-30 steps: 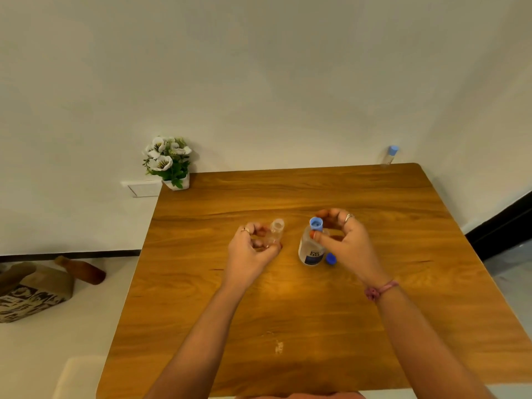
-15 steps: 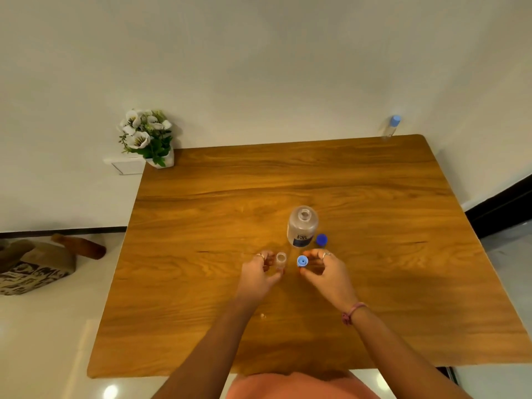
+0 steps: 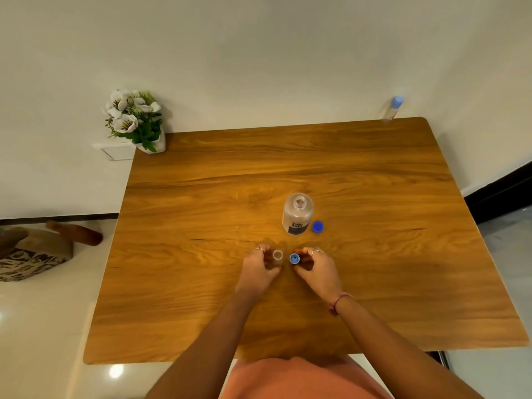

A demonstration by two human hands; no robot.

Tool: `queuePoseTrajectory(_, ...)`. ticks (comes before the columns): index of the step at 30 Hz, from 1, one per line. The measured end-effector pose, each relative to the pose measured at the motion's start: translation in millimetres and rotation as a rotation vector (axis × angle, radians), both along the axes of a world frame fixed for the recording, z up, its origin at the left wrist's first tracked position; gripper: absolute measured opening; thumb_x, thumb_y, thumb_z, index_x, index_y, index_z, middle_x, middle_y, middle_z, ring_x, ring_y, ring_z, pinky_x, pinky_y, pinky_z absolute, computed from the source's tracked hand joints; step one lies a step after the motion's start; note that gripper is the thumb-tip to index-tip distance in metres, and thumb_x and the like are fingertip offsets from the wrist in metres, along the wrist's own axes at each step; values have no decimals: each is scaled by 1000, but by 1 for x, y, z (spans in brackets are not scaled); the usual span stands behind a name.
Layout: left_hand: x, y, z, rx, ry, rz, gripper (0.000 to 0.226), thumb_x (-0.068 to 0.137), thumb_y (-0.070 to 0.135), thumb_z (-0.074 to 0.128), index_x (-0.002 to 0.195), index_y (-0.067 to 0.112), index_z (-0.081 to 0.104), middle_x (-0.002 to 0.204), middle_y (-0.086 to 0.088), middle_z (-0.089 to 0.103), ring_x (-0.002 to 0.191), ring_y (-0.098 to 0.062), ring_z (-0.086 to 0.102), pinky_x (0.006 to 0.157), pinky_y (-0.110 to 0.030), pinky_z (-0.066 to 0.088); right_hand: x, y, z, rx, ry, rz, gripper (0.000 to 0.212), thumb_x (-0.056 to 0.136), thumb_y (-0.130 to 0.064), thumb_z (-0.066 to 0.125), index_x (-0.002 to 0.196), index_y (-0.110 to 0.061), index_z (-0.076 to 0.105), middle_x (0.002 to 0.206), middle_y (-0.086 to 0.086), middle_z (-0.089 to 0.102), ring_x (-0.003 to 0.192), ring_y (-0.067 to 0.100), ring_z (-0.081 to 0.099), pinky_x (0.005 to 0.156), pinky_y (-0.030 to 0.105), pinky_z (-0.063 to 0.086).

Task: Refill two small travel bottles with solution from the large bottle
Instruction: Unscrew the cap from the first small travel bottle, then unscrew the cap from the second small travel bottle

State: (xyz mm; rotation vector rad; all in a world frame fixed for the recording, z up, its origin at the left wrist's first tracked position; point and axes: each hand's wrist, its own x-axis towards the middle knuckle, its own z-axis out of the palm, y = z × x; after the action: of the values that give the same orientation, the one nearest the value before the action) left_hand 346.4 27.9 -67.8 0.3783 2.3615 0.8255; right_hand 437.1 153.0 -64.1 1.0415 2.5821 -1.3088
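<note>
Two bottles stand uncapped: left hand (image 3: 259, 269) grips the small bottle (image 3: 277, 257), right hand (image 3: 318, 269) pinches its light-blue cap (image 3: 294, 258), apparently recapping; the large bottle (image 3: 298, 214) stands open, so the second refill remains.

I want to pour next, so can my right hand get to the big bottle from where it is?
Probably yes. The large bottle stands uncapped just beyond the right hand with bare table between, but that hand holds a light blue cap which it should put down first.
</note>
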Motion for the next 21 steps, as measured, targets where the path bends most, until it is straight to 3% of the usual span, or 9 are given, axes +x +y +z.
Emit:
queuePoseTrajectory(3,-3,-1,0,7,-20,-21,56,77,15,76,125,19,49,120,2,56,106,-9,54,90,-21,47,-1,2,1,-44,10,-6,41,78,-10,73,116,-14,59,116,0,59,103,10,57,91,23,49)
queuePoseTrajectory(6,-13,-7,3,-25,-49,-99,63,76,10,74,131,19,44,122,3,50,103,-8,50,83,-17,44,1,9,4,-66,7,7,43,77,-6,72,117,-13,58,116,0,58,100,8,57,88,20,49)
queuePoseTrajectory(10,-42,-22,18,-82,-59,-180,53,78,4,70,125,18,50,114,1,56,98,-12,56,79,-19,48,10,28,11,-62,31,-11,37,80,0,67,114,-13,59,111,0,61,93,6,57,78,13,47)
queuePoseTrajectory(13,-65,-25,40,23,-6,-78,30,84,5,65,108,19,55,103,2,60,95,-15,60,70,-15,44,14,48,21,-51,94,-55,33,80,-1,67,110,-13,61,105,1,63,91,7,59,75,13,48)
queuePoseTrajectory(16,-81,-7,63,120,92,46,18,87,11,64,101,19,57,99,3,62,91,-14,60,74,-23,45,13,70,32,-48,184,-97,31,80,0,67,107,-13,62,100,2,64,88,9,61,78,20,52)
queuePoseTrajectory(21,-91,48,93,288,153,112,18,87,13,64,105,13,62,97,0,65,88,-12,61,73,-22,46,-3,115,51,-6,318,-150,23,83,-6,67,106,-11,64,97,2,67,86,11,64,72,17,50)
